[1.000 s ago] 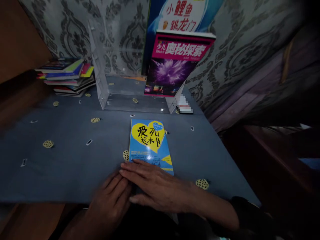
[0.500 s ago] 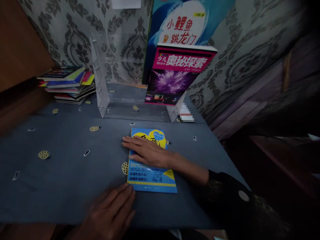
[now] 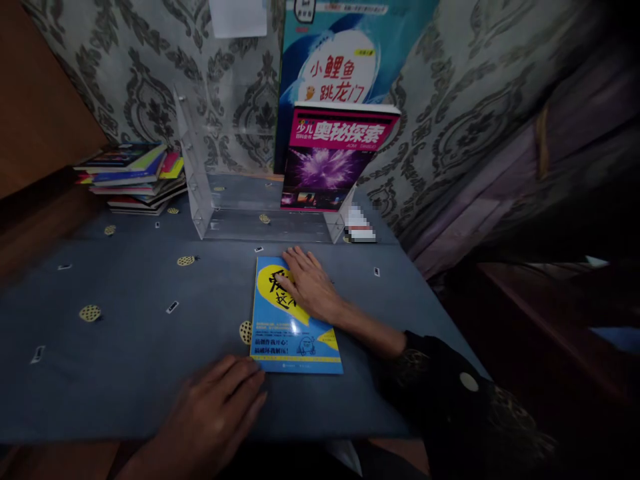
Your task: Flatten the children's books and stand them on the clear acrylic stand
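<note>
A blue and yellow book (image 3: 280, 343) lies closed and flat on the cloth-covered table. Over its upper right part rests my right hand (image 3: 313, 283), palm down with the fingers stretched towards the far edge and the thumb out to the left. It hides some of the title. My left hand (image 3: 223, 400) lies at the book's lower left corner, fingers extended and fingertips touching or right beside that corner. Neither hand has lifted the book.
Behind the book stands a clear acrylic rack (image 3: 270, 227), holding a magenta and purple book (image 3: 330, 167) and a taller teal book (image 3: 370, 20) on its right side. Several stacked books (image 3: 133, 177) lie at the back left. Patterned wallpaper (image 3: 150, 80) is behind.
My right hand has slid up and right across the cover, uncovering part of the title. The left hand stays by the lower left corner. The view has shifted slightly.
</note>
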A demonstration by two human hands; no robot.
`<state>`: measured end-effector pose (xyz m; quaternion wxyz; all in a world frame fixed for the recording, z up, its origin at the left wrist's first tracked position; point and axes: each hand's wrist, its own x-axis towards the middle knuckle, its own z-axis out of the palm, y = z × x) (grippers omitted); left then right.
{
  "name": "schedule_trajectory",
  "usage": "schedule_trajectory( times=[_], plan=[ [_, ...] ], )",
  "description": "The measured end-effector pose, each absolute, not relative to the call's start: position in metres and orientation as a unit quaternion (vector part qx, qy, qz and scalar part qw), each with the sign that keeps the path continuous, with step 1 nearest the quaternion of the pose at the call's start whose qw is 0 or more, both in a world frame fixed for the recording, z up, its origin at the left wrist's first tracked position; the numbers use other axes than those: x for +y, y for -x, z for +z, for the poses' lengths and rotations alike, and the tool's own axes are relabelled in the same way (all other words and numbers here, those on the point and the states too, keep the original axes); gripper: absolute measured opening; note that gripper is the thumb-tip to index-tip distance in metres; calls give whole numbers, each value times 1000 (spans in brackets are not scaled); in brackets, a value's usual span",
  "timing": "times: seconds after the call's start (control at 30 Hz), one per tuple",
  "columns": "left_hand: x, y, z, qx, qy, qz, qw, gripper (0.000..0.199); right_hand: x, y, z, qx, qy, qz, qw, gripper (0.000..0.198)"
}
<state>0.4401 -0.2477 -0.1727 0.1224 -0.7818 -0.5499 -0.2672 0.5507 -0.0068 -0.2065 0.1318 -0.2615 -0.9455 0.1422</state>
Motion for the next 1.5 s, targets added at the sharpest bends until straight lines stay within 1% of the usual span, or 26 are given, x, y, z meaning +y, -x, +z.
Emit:
schedule_trajectory(
  times=[0.13, 0.23, 0.33, 0.4, 0.5, 0.57, 0.63, 0.73, 0.8, 0.87, 0.93, 1.03, 1.13, 1.27, 1.37, 1.5],
  plan=[
    [-241, -437, -176, -575, 770, -272, 51, 30, -24, -572, -217, -928, 299, 152, 164, 64],
    [-231, -431, -187, -619, 747, -240, 33, 32, -43, -588, -221, -919, 308, 170, 175, 66],
    [-217, -424, -201, -676, 705, -214, 6, 43, -61, -599, -221, -918, 304, 184, 176, 68],
    [-206, -421, -208, -695, 682, -224, -33, 51, -71, -603, -221, -916, 301, 191, 183, 66],
    [-189, -419, -212, -693, 651, -288, -114, 60, -81, -607, -222, -911, 302, 201, 198, 63],
    [-178, -420, -208, -680, 612, -365, -174, 64, -83, -607, -222, -907, 303, 210, 203, 63],
    [-167, -422, -200, -666, 534, -458, -247, 64, -85, -608, -220, -903, 306, 222, 201, 64],
    [-152, -423, -183, -656, 346, -572, -350, 53, -86, -608, -216, -898, 314, 242, 191, 65],
    [-143, -422, -171, -660, 229, -601, -389, 42, -87, -609, -214, -895, 318, 250, 190, 65],
    [-135, -418, -162, -668, 166, -599, -408, 31, -88, -610, -212, -891, 318, 255, 198, 64],
    [-130, -414, -156, -677, 145, -590, -416, 25, -88, -611, -212, -889, 317, 257, 206, 64],
    [-124, -411, -153, -679, 135, -579, -430, 22, -88, -613, -212, -888, 317, 257, 213, 62],
    [-121, -419, -153, -658, 141, -560, -482, 18, -88, -615, -214, -883, 311, 268, 229, 61],
    [-116, -440, -156, -598, 156, -571, -541, 26, -87, -616, -218, -870, 316, 300, 229, 67],
    [-110, -452, -156, -570, 130, -604, -542, 31, -85, -616, -221, -857, 329, 311, 246, 71],
    [-99, -456, -149, -552, 126, -623, -539, 42, -81, -614, -221, -851, 323, 294, 291, 74]
  ],
)
